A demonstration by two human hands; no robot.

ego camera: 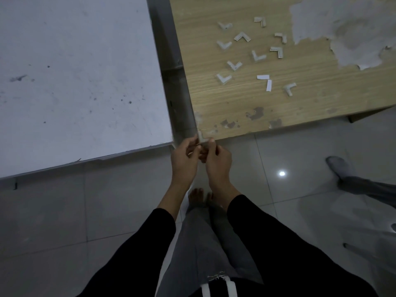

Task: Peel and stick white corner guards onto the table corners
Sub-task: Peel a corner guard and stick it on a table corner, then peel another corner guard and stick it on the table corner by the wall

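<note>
A white corner guard (204,137) sits on the near left corner of the wooden table (278,103). My left hand (185,159) has its curled fingers pinching at the guard's left side. Beside it, my right hand (217,160) presses fingertips on the guard's right side, fingers curled around the corner. Several loose white corner guards (234,65) lie scattered on the tabletop farther back. Two peeled white backing strips (268,85) lie among them.
A white-topped table (81,82) stands on the left, with a narrow gap between it and the wooden table. The wooden top has peeled grey patches (353,33) at the back right. Another person's foot (337,166) stands on the tiled floor at right.
</note>
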